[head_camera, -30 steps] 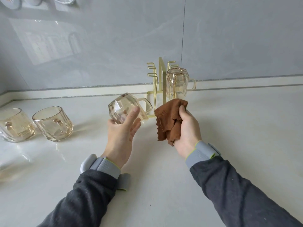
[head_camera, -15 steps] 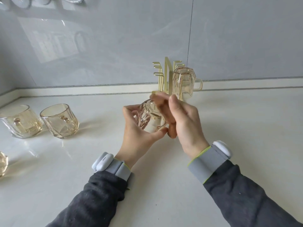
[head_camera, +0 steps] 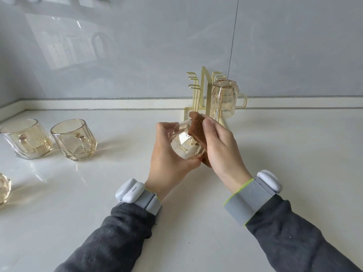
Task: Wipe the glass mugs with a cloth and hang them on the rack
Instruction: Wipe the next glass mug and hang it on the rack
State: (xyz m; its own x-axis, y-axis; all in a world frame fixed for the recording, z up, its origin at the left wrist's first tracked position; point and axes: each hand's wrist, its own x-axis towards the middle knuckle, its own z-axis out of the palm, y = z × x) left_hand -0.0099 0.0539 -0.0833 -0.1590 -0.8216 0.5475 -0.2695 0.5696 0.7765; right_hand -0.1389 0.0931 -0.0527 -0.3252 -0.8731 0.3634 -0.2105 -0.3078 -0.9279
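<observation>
The white counter carries the gold rack, one mug already hung upside down on it. Just in front of the rack, your left hand grips the mug you're wiping; your right hand presses the brown cloth against it. Smooth glass could slip, or swing into the rack.

The cloth, loose a second ago, now presses the held mug.
</observation>
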